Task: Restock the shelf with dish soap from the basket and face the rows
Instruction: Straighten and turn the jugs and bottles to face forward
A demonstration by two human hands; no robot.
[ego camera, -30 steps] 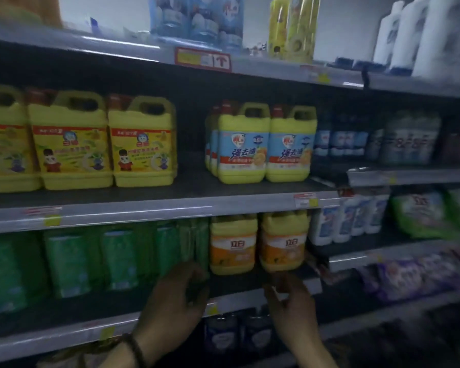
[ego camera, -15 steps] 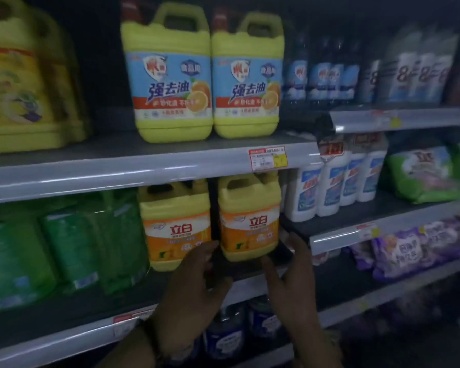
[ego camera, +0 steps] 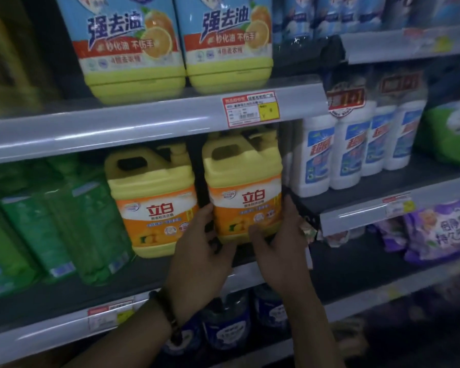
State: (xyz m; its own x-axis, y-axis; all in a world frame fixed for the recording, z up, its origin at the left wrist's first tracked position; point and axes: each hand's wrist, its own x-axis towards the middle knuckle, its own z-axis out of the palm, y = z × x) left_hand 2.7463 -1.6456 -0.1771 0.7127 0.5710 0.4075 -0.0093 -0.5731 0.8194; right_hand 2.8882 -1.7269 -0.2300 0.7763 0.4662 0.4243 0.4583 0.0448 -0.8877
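Dim aisle, middle shelf (ego camera: 154, 277) of a grey rack. Two yellow dish soap jugs with orange labels stand side by side toward the shelf's front edge, a dark gap between them. The right jug (ego camera: 246, 197) is gripped low on both flanks: left hand (ego camera: 197, 251) cupped against its left lower side with fingers reaching round the corner, right hand (ego camera: 279, 245) pressed on its right lower side, thumb lying across the front of the label. Both hands clamp the jug between them; it stands upright, label facing out, base at or just above the shelf, cannot tell which. The left jug (ego camera: 154, 205) sits untouched, label forward, just beside green refill pouches (ego camera: 64, 224) that fill the shelf's left end. A dark beaded bracelet (ego camera: 168, 317) rings the left wrist. On the shelf above, two larger yellow-green jugs with blue labels (ego camera: 175, 43) stand at the front edge, over a red-and-yellow price tag (ego camera: 250, 111) on the shelf rail. White bottles (ego camera: 353, 144) stand on the neighbouring shelf to the right; purple bags (ego camera: 441, 229) lie below them.
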